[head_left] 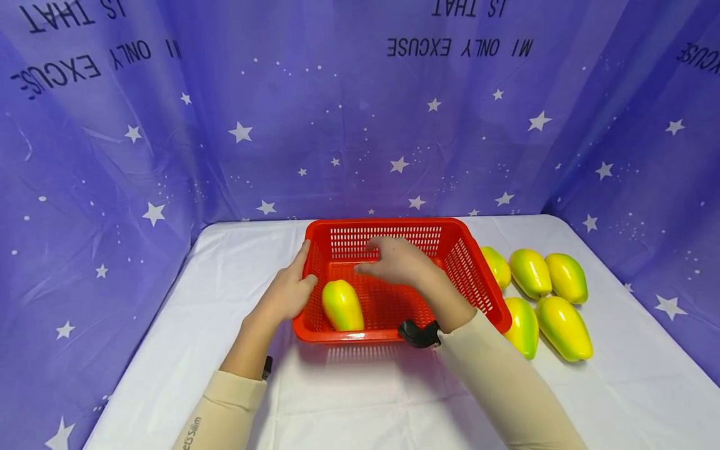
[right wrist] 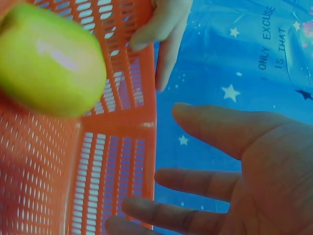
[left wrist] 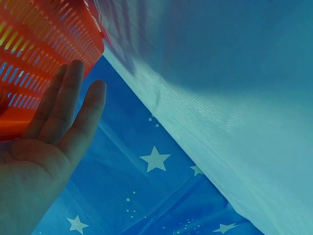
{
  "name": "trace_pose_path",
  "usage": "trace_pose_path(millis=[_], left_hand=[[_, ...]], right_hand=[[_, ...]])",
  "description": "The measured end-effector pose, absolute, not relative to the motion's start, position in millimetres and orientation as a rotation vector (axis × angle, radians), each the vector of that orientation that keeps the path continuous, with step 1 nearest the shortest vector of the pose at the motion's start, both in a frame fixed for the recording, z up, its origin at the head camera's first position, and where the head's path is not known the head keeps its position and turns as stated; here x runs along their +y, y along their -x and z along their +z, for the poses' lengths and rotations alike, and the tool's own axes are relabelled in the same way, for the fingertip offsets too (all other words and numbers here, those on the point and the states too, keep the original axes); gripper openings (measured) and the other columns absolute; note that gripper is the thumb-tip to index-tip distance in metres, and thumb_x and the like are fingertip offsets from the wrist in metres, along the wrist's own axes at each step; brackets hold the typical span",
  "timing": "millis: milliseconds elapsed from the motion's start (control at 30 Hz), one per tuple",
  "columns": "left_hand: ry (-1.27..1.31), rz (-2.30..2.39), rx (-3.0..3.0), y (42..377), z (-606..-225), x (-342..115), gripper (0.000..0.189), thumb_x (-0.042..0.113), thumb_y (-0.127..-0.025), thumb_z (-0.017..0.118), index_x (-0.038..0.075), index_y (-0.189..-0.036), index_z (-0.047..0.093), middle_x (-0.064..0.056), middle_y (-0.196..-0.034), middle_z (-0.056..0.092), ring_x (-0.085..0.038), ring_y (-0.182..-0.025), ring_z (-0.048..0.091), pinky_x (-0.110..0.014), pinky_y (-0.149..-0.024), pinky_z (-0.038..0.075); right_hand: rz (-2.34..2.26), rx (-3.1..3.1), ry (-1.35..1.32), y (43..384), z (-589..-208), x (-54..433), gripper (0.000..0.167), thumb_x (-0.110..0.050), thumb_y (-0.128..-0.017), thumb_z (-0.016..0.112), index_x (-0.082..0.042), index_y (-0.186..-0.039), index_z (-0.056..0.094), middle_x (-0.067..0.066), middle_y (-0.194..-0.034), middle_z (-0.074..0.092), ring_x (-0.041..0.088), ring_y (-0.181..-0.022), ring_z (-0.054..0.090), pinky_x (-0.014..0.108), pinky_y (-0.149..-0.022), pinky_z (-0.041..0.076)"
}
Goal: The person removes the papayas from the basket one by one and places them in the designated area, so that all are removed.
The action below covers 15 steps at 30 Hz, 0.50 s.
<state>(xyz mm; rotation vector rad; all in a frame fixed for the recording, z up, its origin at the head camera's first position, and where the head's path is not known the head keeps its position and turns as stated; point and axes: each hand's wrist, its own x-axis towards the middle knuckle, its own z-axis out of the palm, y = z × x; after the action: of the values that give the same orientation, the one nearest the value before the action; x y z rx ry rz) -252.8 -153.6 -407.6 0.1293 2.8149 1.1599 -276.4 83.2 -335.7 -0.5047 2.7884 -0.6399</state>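
A red plastic basket with slotted walls stands on the table. One yellow-green mango lies inside it at the left; the right wrist view shows this mango close up. My left hand holds the basket's left rim, thumb over the inner side and fingers along the outer wall. In the left wrist view those fingers are nearly straight beside the slots. Over the basket's interior, my right hand is empty, its thumb and fingers spread apart and the mango to its left.
Several more mangoes lie grouped on the table just right of the basket, one partly hidden behind its wall. A white cloth covers the table. Purple star-printed curtains hang behind and at both sides.
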Motion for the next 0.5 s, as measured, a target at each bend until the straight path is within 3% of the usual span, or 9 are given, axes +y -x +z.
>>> trace_pose_path(millis=[300,500], left_hand=[[-0.126,1.153,2.817,251.4,-406.6,-155.5,0.076,0.023,-0.1,0.041,0.02,-0.169,0.006,-0.022,-0.162,0.041,-0.044,-0.14,0.051,-0.06,-0.117,0.037],[-0.124,1.154,2.802,251.5,-407.1,-154.6,0.076,0.023,-0.101,0.041,0.022,-0.169,0.005,-0.021,-0.162,0.04,-0.043,-0.142,0.049,-0.059,-0.119,0.035]], right_hand=[[-0.67,2.709,0.516,281.9,-342.0,58.9,0.059,-0.041,-0.092,0.074,-0.008,-0.139,0.064,0.01,-0.134,0.068,0.03,-0.124,0.063,0.049,-0.107,0.05],[-0.714,2.604,0.465,286.8,-346.6,49.7,0.062,-0.042,-0.09,0.076,-0.01,-0.141,0.062,0.01,-0.135,0.066,0.029,-0.107,0.065,0.047,-0.088,0.059]])
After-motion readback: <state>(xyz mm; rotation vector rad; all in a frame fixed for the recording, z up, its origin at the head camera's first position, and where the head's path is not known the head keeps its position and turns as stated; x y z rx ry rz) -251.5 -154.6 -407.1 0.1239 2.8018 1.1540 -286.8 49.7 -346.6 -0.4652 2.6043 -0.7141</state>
